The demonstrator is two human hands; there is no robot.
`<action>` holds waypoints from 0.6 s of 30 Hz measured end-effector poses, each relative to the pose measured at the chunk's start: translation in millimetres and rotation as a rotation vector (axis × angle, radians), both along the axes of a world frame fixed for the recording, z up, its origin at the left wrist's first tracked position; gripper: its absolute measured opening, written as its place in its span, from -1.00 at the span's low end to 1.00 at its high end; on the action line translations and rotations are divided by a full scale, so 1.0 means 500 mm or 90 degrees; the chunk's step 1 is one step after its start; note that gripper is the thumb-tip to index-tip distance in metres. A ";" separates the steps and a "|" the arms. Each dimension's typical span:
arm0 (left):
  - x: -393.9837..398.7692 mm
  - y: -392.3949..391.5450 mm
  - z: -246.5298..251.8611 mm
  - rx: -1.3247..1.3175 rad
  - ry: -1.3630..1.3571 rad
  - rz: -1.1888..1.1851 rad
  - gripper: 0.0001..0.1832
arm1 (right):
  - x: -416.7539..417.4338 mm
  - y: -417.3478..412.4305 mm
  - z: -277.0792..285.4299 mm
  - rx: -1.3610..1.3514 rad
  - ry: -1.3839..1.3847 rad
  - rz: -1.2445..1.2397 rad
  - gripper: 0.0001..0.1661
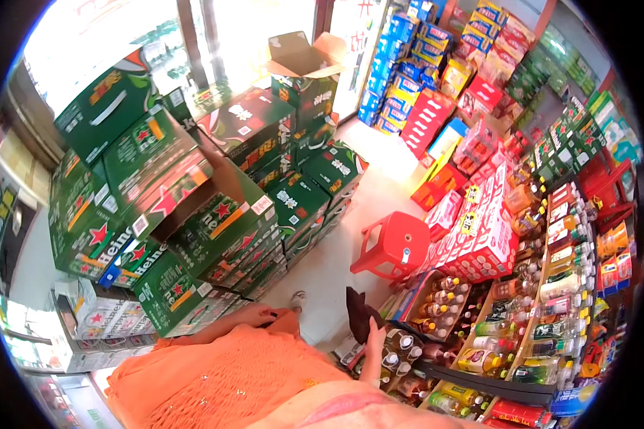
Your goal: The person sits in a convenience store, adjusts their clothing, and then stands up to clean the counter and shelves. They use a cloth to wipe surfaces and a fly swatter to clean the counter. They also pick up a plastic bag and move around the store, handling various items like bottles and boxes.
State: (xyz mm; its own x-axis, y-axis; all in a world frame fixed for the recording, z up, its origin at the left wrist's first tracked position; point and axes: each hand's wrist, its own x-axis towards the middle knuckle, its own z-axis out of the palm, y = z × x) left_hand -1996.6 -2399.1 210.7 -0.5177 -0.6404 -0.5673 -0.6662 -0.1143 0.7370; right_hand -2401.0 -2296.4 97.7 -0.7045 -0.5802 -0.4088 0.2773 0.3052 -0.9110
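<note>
My right hand (374, 335) grips a dark, limp cloth (360, 313), which hangs beside large capped bottles (400, 348) at the lower right. My left hand (260, 313) is near the front of my orange top (214, 370), close to the stacked green beer cartons. Its fingers look curled near the orange fabric, but whether they hold it cannot be told. An open green beer carton (220, 214) lies on the stack in front of that hand. Another carton (306, 80) stands upright with its brown flaps raised.
A red plastic stool (405, 238) stands on the pale tiled floor (327, 268) between the carton stacks and the drinks. Bottled drinks fill the shelves (542, 289) at right. Red and white cartons (477, 230) and blue and yellow packs (400, 102) are piled beyond. Glass doors are at the back.
</note>
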 end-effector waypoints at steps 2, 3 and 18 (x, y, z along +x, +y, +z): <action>-0.045 -0.061 0.008 0.012 0.030 0.019 -0.48 | -0.032 -0.046 0.008 0.119 -0.062 -0.038 -0.59; -0.069 -0.094 0.018 0.006 0.026 0.030 -0.48 | -0.038 -0.062 0.024 0.066 -0.090 -0.017 -0.59; -0.357 -0.395 0.062 0.079 0.195 0.113 -0.34 | -0.134 -0.487 0.274 -0.140 -0.215 0.130 -0.53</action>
